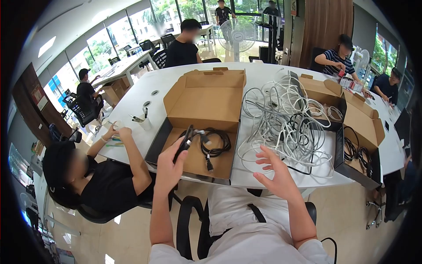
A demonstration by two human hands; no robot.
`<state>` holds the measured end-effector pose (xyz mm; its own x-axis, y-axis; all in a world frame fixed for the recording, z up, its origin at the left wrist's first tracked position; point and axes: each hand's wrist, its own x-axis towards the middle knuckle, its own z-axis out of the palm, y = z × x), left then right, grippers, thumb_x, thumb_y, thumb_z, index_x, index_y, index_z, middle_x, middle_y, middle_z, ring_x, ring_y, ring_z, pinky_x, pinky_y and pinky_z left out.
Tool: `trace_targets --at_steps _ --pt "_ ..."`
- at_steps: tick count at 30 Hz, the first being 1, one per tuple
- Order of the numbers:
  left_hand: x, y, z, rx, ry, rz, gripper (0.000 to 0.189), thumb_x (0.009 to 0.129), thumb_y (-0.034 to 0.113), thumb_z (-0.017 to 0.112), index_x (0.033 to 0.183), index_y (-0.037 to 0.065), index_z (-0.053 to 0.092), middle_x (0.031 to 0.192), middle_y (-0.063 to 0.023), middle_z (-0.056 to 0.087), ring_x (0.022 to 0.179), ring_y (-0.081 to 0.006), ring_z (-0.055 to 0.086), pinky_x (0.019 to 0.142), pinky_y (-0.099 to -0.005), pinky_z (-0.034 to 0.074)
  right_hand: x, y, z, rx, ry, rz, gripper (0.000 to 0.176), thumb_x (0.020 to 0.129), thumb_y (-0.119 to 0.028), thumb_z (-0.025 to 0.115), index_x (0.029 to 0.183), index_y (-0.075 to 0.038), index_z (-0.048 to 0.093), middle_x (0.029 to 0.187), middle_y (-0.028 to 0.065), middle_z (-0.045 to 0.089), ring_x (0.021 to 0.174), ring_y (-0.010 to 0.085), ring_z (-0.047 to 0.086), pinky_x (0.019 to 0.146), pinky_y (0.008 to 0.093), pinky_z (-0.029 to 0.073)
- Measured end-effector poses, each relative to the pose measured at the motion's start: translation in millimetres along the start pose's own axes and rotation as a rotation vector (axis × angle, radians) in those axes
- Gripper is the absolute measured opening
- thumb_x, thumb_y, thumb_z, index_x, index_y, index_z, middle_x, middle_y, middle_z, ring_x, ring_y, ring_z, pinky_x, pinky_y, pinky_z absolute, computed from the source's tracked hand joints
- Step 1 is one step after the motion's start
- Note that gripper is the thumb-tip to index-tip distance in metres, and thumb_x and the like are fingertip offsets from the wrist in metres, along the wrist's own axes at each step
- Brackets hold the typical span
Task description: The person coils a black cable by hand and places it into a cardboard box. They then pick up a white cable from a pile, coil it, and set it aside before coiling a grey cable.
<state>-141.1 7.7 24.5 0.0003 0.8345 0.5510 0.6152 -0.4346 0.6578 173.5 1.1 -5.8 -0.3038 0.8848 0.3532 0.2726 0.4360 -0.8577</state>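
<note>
My left hand (169, 165) is closed on a black cable (189, 138) above the near left part of an open cardboard box (204, 99). Inside that box lies a coiled black cable (222, 143), its plug (209, 166) towards the near edge. To the right of the box, my right hand (277, 174) is raised with its fingers spread, holding nothing. Just beyond it spreads a large tangle of white and grey cables (281, 110), with a few black ones running through it.
Two more open boxes stand on the right: one with light cables (325, 110), one with black cables (358, 152). A pen cup (144, 122) stands at left, beside a seated person (110, 182). Other people sit around the table and room. A fan (236, 37) stands behind.
</note>
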Motion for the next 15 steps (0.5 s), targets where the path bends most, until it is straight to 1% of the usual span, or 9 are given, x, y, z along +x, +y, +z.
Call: trace_targets --at_steps 2,3,6,7,10,11,14,15 --pt "7.4 -20.9 -2.8 0.14 0.019 0.021 0.036 0.089 0.014 0.058 0.121 -0.004 0.055 0.096 -0.0211 0.064 0.085 -0.029 0.064 0.077 -0.0317 0.047 0.5 1.0 -1.5 -0.016 -0.016 -0.014 0.07 0.079 -0.009 0.071 0.14 -0.007 0.036 0.121 0.0128 0.056 0.103 0.0219 0.058 0.083 0.0334 0.048" --pt "9.3 -28.1 -2.3 0.163 0.021 -0.036 0.036 0.088 0.014 0.059 0.119 -0.005 0.056 0.098 -0.0226 0.065 0.086 -0.033 0.064 0.077 -0.0344 0.048 -0.6 1.8 -1.4 -0.024 -0.026 -0.019 0.068 0.079 -0.007 0.07 0.139 -0.007 0.038 0.12 0.0121 0.056 0.103 0.0208 0.058 0.083 0.0328 0.048" --pt "15.7 -52.4 8.7 0.288 0.06 0.0 0.036 0.088 0.014 0.06 0.118 -0.005 0.056 0.094 -0.0219 0.065 0.082 -0.0333 0.064 0.074 -0.0345 0.048 1.2 0.5 1.2 -0.043 -0.03 -0.032 0.063 0.078 -0.005 0.07 0.135 -0.007 0.043 0.118 0.0106 0.058 0.102 0.0196 0.058 0.081 0.032 0.048" --pt "18.8 -57.4 13.7 0.301 0.072 -0.033 0.035 0.087 0.014 0.06 0.117 -0.004 0.057 0.088 -0.0211 0.064 0.079 -0.0346 0.063 0.071 -0.0369 0.048 1.1 -0.8 2.3 -0.049 -0.027 -0.032 0.061 0.078 -0.005 0.07 0.133 -0.007 0.045 0.117 0.0102 0.058 0.101 0.0195 0.059 0.081 0.0319 0.048" --pt "31.5 -80.1 27.0 0.397 0.103 0.001 0.034 0.086 0.013 0.061 0.115 -0.004 0.059 0.082 -0.0205 0.062 0.075 -0.0348 0.062 0.068 -0.0393 0.048 2.9 -2.9 3.2 -0.074 -0.07 -0.057 0.054 0.079 -0.009 0.069 0.129 -0.004 0.048 0.114 0.0113 0.056 0.098 0.0223 0.059 0.082 0.0335 0.048" --pt "35.3 -84.8 29.7 0.459 0.065 -0.063 0.035 0.086 0.014 0.061 0.117 -0.003 0.059 0.08 -0.0198 0.062 0.078 -0.0357 0.062 0.069 -0.0416 0.048 2.9 -3.0 4.0 -0.078 -0.064 -0.06 0.053 0.078 -0.008 0.069 0.127 -0.004 0.05 0.113 0.0108 0.057 0.098 0.0218 0.059 0.081 0.0331 0.048" --pt "42.3 -130.7 38.8 0.683 -0.148 -0.051 0.041 0.086 0.017 0.061 0.121 -0.002 0.056 0.085 -0.0218 0.063 0.084 -0.0377 0.062 0.075 -0.0429 0.049 2.7 -2.3 5.9 -0.105 -0.053 -0.073 0.051 0.077 -0.004 0.069 0.125 -0.005 0.053 0.11 0.0098 0.06 0.099 0.0211 0.059 0.079 0.0323 0.048" --pt "43.3 -148.2 41.8 0.659 -0.228 -0.068 0.044 0.086 0.018 0.061 0.124 -0.002 0.054 0.087 -0.0229 0.063 0.087 -0.0383 0.062 0.077 -0.0433 0.049 2.4 -0.6 6.3 -0.119 -0.058 -0.079 0.05 0.077 -0.005 0.069 0.125 -0.005 0.053 0.109 0.01 0.06 0.099 0.0213 0.059 0.08 0.0323 0.047"
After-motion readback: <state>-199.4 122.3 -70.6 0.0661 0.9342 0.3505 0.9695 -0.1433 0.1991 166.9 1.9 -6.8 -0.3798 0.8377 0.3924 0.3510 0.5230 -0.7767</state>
